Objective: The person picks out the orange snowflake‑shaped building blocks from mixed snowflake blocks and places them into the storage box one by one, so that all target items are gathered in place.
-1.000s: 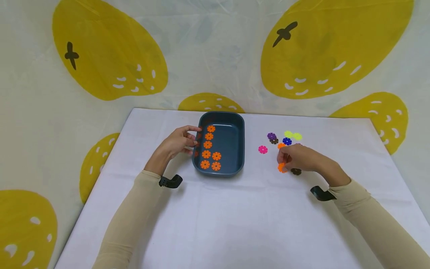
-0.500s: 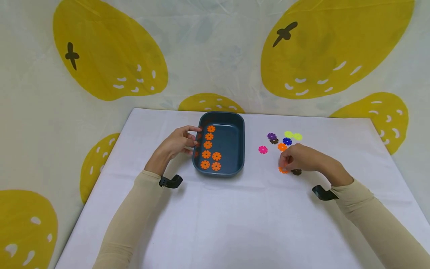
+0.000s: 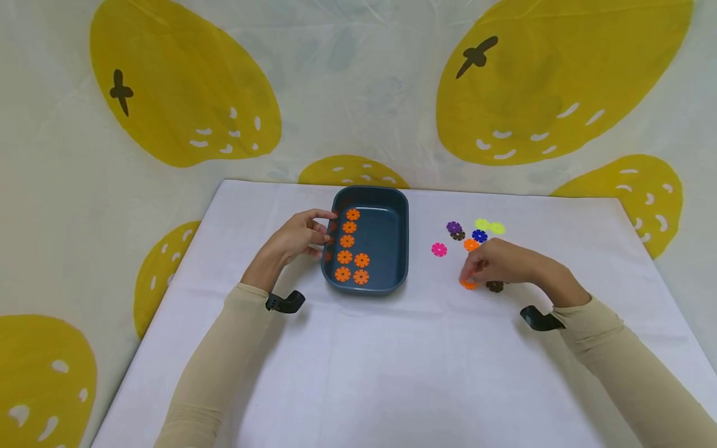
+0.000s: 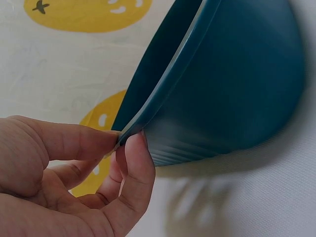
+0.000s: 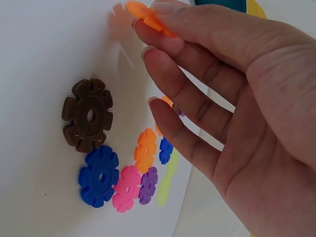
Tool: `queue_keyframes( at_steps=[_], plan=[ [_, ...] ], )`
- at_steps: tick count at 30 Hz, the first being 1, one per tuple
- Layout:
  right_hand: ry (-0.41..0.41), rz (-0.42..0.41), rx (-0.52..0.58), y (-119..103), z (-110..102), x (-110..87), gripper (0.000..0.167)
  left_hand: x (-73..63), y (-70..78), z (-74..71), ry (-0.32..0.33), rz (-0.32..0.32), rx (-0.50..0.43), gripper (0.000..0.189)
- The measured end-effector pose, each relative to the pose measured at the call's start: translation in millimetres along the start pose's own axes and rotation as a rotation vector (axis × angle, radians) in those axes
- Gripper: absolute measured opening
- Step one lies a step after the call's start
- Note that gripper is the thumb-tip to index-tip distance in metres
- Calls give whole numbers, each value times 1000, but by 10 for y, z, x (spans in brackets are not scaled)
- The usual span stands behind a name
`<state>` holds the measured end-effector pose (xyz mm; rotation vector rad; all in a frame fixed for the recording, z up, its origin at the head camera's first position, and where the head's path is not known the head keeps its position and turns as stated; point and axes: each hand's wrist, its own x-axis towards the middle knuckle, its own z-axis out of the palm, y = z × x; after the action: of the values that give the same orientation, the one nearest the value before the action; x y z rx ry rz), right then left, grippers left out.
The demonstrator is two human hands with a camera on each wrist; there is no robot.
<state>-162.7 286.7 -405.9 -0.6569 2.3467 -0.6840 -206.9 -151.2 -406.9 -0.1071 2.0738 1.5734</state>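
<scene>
My left hand (image 3: 298,238) pinches the left rim of a dark blue rectangular tray (image 3: 386,233), thumb on one side and fingers on the other, as the left wrist view shows. Flat orange snowflake discs (image 3: 347,241) lie inside along the tray's left side, several in one column and two beside it. Between thumb and index finger my right hand (image 3: 501,261) pinches another orange snowflake disc (image 5: 148,17), close over the cloth. The other fingers of that hand are loosely bent.
Loose snowflake discs lie around the right hand: brown (image 5: 89,116), blue (image 5: 99,176), pink (image 5: 127,188), purple (image 5: 148,185), orange (image 5: 146,150) and yellow (image 3: 489,226). A single pink disc (image 3: 439,249) lies nearer the tray. The white-clothed table (image 3: 358,367) meets a fruit-patterned backdrop (image 3: 358,93).
The right hand has shifted slightly around the orange disc, which is now mostly covered by the fingers in the head view. The left hand and the tray have stayed in place.
</scene>
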Motion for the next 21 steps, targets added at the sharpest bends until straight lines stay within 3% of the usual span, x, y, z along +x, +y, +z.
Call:
queue_keyframes(
  at_steps=[6,13,21],
  plan=[
    [2,-5,-3,-49,-49,30,16,1,-2,-2,-2,11,0,54],
    [27,-119,-5,-137,-110,56,16,11,-12,-2,-6,12,-5,54],
    [36,-141,-20,-264,-170,109,22,4,-9,-2,-10,15,-8,55]
  ],
)
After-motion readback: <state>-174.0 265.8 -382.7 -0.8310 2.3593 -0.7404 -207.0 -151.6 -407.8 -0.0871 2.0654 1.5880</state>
